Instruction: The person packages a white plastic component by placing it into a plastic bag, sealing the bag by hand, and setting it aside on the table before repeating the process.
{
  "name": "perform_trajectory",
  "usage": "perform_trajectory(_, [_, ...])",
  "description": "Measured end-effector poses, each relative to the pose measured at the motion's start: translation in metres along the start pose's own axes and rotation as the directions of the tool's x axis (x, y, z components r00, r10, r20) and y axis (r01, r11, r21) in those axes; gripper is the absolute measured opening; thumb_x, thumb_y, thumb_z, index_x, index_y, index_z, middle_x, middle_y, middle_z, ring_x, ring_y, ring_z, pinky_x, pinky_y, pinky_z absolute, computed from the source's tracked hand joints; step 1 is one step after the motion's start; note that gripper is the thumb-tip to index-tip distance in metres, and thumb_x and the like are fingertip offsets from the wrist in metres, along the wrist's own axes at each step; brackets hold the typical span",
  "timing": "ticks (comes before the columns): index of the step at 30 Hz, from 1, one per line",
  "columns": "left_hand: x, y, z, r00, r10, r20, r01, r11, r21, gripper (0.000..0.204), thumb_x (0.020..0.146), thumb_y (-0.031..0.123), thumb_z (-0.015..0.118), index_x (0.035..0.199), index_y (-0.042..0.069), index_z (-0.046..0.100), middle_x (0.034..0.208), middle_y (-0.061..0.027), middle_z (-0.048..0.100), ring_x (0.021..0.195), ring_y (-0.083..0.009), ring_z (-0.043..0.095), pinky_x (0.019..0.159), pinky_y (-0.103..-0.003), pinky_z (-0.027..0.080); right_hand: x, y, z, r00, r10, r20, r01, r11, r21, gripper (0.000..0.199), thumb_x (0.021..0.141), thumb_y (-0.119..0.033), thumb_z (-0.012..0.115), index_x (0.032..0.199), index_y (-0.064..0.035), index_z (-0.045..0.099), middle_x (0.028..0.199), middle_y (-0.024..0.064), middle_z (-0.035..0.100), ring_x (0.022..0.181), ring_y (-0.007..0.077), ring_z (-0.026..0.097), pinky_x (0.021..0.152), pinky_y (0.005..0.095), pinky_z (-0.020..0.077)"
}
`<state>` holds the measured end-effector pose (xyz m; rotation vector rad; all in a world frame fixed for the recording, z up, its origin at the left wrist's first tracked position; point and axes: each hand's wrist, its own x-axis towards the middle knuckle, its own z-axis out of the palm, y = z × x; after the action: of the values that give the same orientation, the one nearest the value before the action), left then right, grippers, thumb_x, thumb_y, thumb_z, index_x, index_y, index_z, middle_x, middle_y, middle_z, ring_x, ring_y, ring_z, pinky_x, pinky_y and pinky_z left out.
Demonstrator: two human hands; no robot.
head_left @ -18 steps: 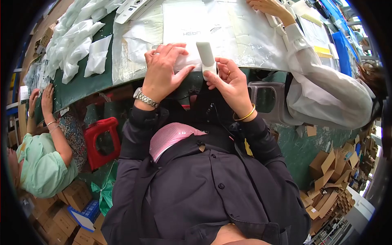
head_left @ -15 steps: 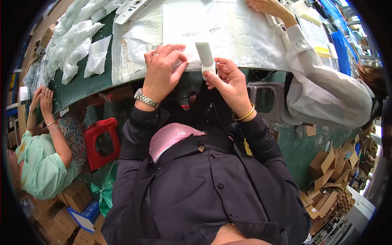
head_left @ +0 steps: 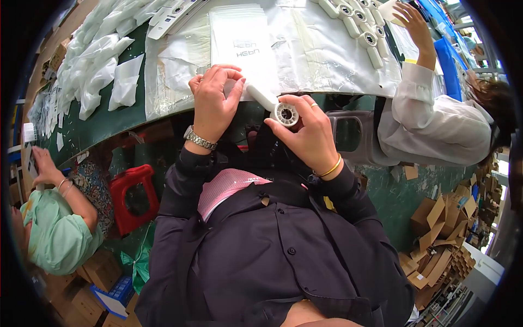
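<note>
My right hand (head_left: 308,128) grips a white plastic handheld part (head_left: 263,98) by its round head. The ring-shaped, ribbed opening with a dark centre faces up, and a straight handle slants away to the far left. Just beside the handle's end is my left hand (head_left: 216,98), its fingers curled and thumb close to the forefinger; what lies in that pinch is hidden. Both hands are over the table's near edge. Beyond them lies a stack of flat, printed white plastic bags (head_left: 237,30).
Bagged white pieces (head_left: 126,82) pile up on the left; several matching white parts (head_left: 359,24) lie at the far right. A co-worker's hand (head_left: 417,27) is near those parts, another person's hand (head_left: 46,166) at left. A red stool (head_left: 133,199) and cardboard boxes (head_left: 441,223) stand on the floor.
The white part has tipped from handle-up to slanting left, its ring opening now showing. My left hand stays close by. The right co-worker's hand has moved off the parts, uncovering them.
</note>
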<state>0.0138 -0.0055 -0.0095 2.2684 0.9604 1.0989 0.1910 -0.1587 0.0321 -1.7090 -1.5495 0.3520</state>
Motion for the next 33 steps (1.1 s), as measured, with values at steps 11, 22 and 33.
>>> perform_trajectory(11, [0.005, 0.02, -0.003, 0.995, 0.085, -0.045, -0.082, 0.995, 0.058, 0.009, 0.095, 0.017, 0.076, 0.102, 0.011, 0.073, 0.134, -0.0014, 0.071, 0.129, -0.0236, 0.061, 0.111, -0.043, 0.031, 0.011, -0.01, 0.006, 0.996, -0.027, -0.082, 0.026, 1.0, -0.011, 0.058, 0.085, -0.022, 0.091, 0.135, -0.0036, 0.066, 0.111, 0.0177, 0.07, 0.089, 0.0301, 0.072, 0.077, 0.0389, 0.0589])
perform_trajectory(22, [0.006, 0.023, -0.007, 0.981, 0.193, -0.016, -0.191, 0.978, 0.079, 0.016, 0.091, 0.013, 0.079, 0.106, 0.01, 0.073, 0.14, -0.0044, 0.068, 0.137, -0.0298, 0.056, 0.113, -0.044, 0.033, 0.022, -0.024, 0.008, 0.99, 0.083, 0.111, -0.072, 0.992, -0.099, 0.071, 0.088, -0.021, 0.088, 0.151, -0.0065, 0.06, 0.108, 0.0173, 0.062, 0.086, 0.0322, 0.067, 0.079, 0.0406, 0.058])
perform_trajectory(33, [-0.001, 0.029, -0.007, 0.99, -0.017, -0.138, 0.026, 0.998, 0.064, 0.042, 0.083, 0.007, 0.081, 0.123, 0.006, 0.07, 0.151, -0.0127, 0.054, 0.133, -0.0362, 0.052, 0.112, -0.047, 0.04, 0.027, -0.005, 0.011, 0.998, 0.007, -0.063, 0.002, 0.989, 0.145, 0.049, 0.093, -0.021, 0.087, 0.136, -0.0035, 0.071, 0.105, 0.0119, 0.06, 0.082, 0.0187, 0.063, 0.065, 0.0303, 0.0542])
